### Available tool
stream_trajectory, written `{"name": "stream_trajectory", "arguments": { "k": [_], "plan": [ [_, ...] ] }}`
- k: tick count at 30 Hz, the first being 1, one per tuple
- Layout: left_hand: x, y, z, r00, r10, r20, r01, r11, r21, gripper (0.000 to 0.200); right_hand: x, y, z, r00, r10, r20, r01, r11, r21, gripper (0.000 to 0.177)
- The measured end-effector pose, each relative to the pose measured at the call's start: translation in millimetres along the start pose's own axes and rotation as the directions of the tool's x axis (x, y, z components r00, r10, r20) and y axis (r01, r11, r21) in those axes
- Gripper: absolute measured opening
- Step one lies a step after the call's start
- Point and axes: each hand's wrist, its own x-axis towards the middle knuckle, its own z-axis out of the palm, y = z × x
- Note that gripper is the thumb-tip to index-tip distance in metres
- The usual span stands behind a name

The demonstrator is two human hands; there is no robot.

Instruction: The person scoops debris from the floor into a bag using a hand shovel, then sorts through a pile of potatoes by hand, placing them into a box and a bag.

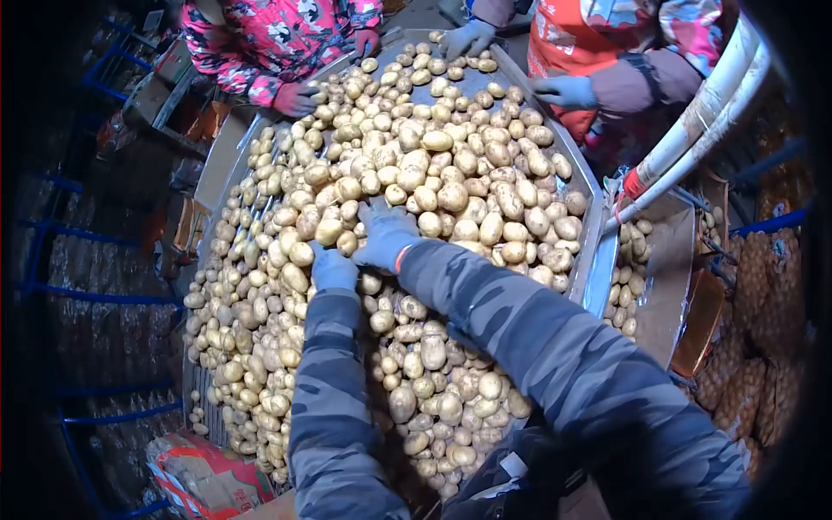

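A large heap of potatoes covers a metal sorting table. My right hand, in a blue-grey glove, lies in the middle of the heap with its fingers spread against the potatoes. Just left of it and a little nearer to me is my left hand, gloved in blue. Its fingertips touch the heap below a yellowish potato and are partly hidden. Both hands look open, and I see no potato enclosed in either. Camouflage sleeves cover both my forearms.
Across the table, one person in a pink patterned jacket and another in a red apron have gloved hands at the potatoes. White pipes rise at right beside a cardboard box holding potatoes. A red-and-white sack lies lower left.
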Motion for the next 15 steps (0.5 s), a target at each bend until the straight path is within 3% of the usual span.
{"name": "stream_trajectory", "arguments": {
  "k": [1,2,3,4,6,8,9,12,15],
  "plan": [
    [11,-2,-1,1.0,-0.03,-0.003,0.029,0.996,-0.088,0.089,0,-3,1,0.999,0.03,-0.021,-0.03,1.0,0.004,0.106],
    [8,13,-16,0.998,-0.057,0.018,0.057,0.998,-0.03,0.095,3,-1,8,0.999,0.035,-0.008,-0.034,0.998,0.047,0.103],
    [16,13,-21,0.992,-0.12,0.028,0.122,0.989,-0.086,0.087,-2,3,12,1.0,-0.028,-0.005,0.028,0.995,0.091,0.099],
    [26,10,-31,0.979,-0.117,0.168,0.136,0.986,-0.1,0.081,-8,6,14,0.996,-0.09,-0.003,0.09,0.987,0.135,0.095],
    [29,2,-43,0.961,-0.03,0.274,0.094,0.97,-0.226,0.073,-54,23,-11,0.952,-0.306,0.011,0.293,0.922,0.255,0.082],
    [12,-8,-57,0.97,0.049,0.238,0.052,0.914,-0.403,0.065,-102,48,-42,0.932,-0.362,0.029,0.324,0.865,0.383,0.073],
    [-7,-10,-67,0.975,0.022,0.221,0.085,0.883,-0.461,0.065,-121,63,-57,0.934,-0.355,0.044,0.299,0.841,0.451,0.071],
    [-66,-21,-100,0.987,0.029,0.16,0.059,0.852,-0.52,0.061,-154,114,-83,0.998,-0.031,0.049,-0.005,0.79,0.613,0.064],
    [-129,-52,-123,0.997,0.074,-0.019,-0.076,0.968,-0.24,0.06,-153,150,-99,0.995,0.068,-0.074,-0.025,0.881,0.473,0.063]
  ]
}}
